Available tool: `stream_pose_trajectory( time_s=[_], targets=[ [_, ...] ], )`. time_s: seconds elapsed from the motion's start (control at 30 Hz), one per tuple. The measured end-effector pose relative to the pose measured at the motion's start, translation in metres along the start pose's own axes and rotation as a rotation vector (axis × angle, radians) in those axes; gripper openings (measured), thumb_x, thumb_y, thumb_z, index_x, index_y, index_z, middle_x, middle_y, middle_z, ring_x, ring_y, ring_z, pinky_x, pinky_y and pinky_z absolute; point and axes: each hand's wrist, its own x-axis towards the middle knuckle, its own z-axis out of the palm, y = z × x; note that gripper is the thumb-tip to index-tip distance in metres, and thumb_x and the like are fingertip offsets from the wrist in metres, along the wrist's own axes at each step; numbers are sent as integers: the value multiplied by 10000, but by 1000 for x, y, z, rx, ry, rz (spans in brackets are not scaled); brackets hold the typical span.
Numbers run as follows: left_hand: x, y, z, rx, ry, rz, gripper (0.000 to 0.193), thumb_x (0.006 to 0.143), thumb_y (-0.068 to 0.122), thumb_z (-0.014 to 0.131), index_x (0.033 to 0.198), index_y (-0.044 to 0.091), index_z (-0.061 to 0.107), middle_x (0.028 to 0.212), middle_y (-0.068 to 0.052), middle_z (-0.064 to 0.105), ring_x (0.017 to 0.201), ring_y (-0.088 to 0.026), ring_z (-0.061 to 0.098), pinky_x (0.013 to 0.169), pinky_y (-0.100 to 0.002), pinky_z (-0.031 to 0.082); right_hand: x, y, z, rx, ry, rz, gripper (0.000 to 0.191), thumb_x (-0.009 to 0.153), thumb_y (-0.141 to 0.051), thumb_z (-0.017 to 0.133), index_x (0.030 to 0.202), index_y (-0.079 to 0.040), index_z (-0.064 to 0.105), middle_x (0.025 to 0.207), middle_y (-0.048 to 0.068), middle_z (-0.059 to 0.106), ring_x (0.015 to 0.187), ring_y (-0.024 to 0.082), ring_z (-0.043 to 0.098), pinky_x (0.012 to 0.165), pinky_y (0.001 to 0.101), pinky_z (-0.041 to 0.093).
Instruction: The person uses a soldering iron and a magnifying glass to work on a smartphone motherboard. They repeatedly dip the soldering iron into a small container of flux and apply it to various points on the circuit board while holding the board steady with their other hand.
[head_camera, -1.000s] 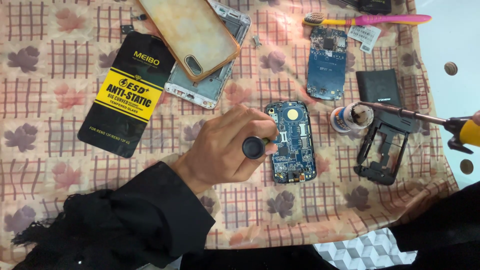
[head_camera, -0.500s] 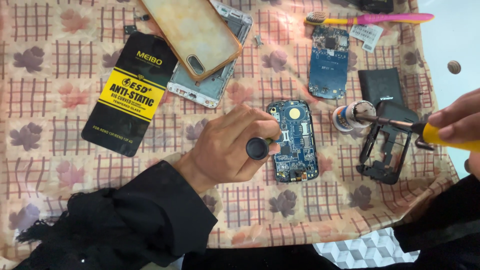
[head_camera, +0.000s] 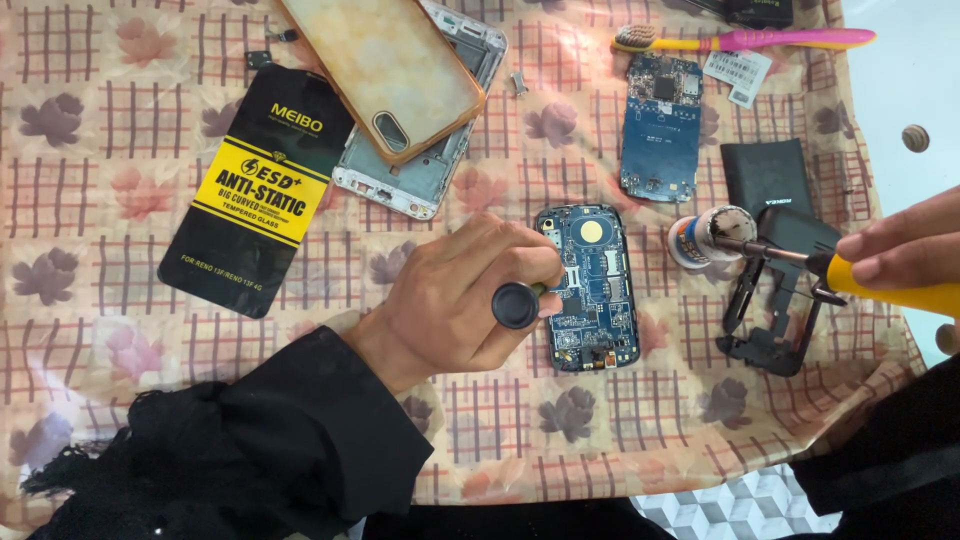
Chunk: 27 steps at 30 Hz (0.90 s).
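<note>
Your left hand (head_camera: 460, 300) has a closed grip on a black-capped tool (head_camera: 517, 305), its tip resting on the blue circuit board (head_camera: 592, 290) that lies flat on the cloth-covered tabletop (head_camera: 100, 200), near the middle of the work area. Your right hand (head_camera: 900, 255) has a closed grip on the yellow-handled soldering iron (head_camera: 800, 258), whose tip sits at the small round tin (head_camera: 700, 235) just right of the board.

Progress, as judged: the board is already out of its housing; the black frame (head_camera: 775, 310) and the dark battery (head_camera: 765, 175) lie apart to the right. The iron has not yet reached the board, so any joint work is left.

Clearances: a second blue board (head_camera: 660, 130) lies above, a stripped phone chassis (head_camera: 420, 170) with an orange case (head_camera: 380, 65) on it lies upper left, and a black-and-yellow packet (head_camera: 255, 200) far left. Open cloth remains below the board. The cloth edge runs close on the right, past the frame.
</note>
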Motion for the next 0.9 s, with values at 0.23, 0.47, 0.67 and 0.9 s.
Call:
stream_pose_trajectory(
  time_s=[0.23,0.47,0.67,0.9],
  targets=[
    [1,2,-2,-42,-22,-38,264,925,68,788,1092,52,583,1043,-75,614,901,-256,643,771,-370,539,-16,22,7,33,49,-106,494,769,-195,726,1248,-235,613,1246,-11,701,1169,129,693,1101,332,558],
    [4,5,-5,-43,-22,-51,269,919,57,783,1101,57,585,1037,-67,610,934,-249,654,791,-366,552,-38,15,19,110,114,-87,467,787,-199,730,1236,-232,606,1225,-21,704,1144,119,709,1074,318,579],
    [1,4,-4,-26,-26,-39,256,955,79,764,1118,51,569,1048,-86,594,958,-261,651,819,-374,560,-45,-21,27,189,194,-116,444,803,-203,733,1226,-229,600,1206,-29,707,1122,110,723,1050,306,596],
    [0,3,-2,-22,-32,-52,203,988,75,738,1090,28,569,1024,-91,596,954,-250,651,810,-371,566,-37,-50,32,232,241,-183,419,821,-207,737,1215,-226,593,1185,-38,711,1097,100,740,1023,293,617]
  ],
)
